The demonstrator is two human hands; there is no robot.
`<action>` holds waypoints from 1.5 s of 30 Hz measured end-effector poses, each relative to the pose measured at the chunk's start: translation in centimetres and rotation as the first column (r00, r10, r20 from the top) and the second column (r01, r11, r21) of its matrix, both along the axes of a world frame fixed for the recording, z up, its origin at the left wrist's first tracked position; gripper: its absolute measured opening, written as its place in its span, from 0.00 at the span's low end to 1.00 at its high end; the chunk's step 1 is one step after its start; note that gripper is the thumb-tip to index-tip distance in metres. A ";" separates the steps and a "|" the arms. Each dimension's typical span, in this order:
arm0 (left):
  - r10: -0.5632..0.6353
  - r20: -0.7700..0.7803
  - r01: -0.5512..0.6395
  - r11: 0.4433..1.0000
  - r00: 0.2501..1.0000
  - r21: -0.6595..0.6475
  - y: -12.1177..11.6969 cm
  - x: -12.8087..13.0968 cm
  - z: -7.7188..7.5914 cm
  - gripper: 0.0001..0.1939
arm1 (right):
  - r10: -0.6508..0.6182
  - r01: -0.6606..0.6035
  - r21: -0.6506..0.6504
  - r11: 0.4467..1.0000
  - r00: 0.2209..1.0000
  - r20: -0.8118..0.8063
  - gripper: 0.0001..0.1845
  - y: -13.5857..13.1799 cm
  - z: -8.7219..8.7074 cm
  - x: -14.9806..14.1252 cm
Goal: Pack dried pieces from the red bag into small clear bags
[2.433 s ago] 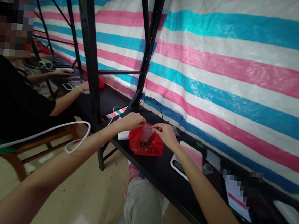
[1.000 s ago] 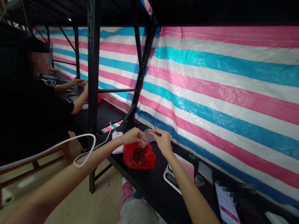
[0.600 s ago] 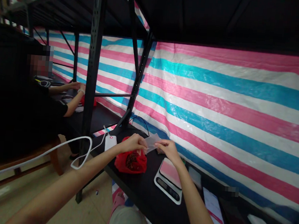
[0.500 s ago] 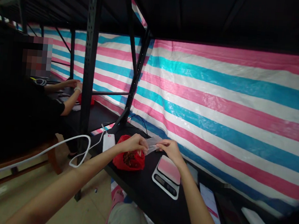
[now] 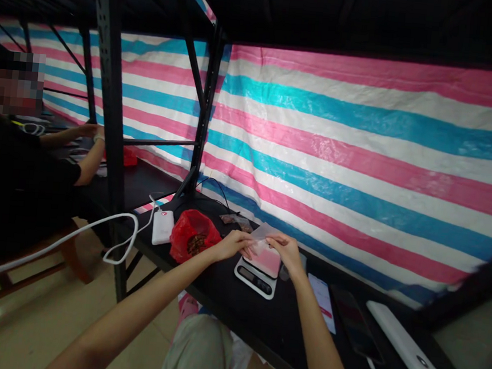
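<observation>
A small clear plastic bag (image 5: 261,236) is pinched between my left hand (image 5: 234,244) and my right hand (image 5: 284,250), both closed on its edges. They hold it just above a white kitchen scale (image 5: 259,269) with a pink top. To the left of my left hand, an open red plastic bag (image 5: 192,240) with small brown pieces inside sits on the black table (image 5: 223,297).
A white power bank (image 5: 162,226) with a white cable (image 5: 73,232) lies left of the red bag. A phone (image 5: 323,294), a dark phone (image 5: 354,322) and another white power bank (image 5: 402,339) lie to the right. A person in black (image 5: 18,170) sits at left. A black rack post (image 5: 110,109) stands nearby.
Both hands have carried the clear bag rightwards, from above the red bag to above the scale. My view has swung to the right.
</observation>
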State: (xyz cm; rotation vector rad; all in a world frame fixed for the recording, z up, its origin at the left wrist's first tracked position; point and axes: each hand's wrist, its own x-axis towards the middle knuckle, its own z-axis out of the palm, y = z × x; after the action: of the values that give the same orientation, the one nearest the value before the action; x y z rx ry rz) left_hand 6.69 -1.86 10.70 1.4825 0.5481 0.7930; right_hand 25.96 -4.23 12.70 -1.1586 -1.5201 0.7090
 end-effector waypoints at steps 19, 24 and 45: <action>0.366 -0.077 -0.291 0.837 0.928 0.464 6.9 8.9 -6.1 0.21 | -0.301 0.300 0.080 0.951 0.953 0.007 0.24 2.8 -8.3 7.2; 0.251 -0.037 -0.217 0.892 0.967 0.396 6.9 9.5 -6.9 0.25 | -0.289 0.288 -0.020 0.957 0.955 -0.064 0.26 3.3 -9.2 8.1; 0.283 0.032 -0.281 0.923 0.959 0.261 6.5 8.4 -6.8 0.13 | -0.434 0.423 0.095 0.901 0.876 0.212 0.19 0.9 -7.9 6.6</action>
State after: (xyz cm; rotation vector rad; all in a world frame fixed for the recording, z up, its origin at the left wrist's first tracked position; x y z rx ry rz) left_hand 15.05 4.66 3.85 1.6718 0.6920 1.1222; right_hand 32.55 -3.29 4.80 -1.5190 -1.3834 0.2424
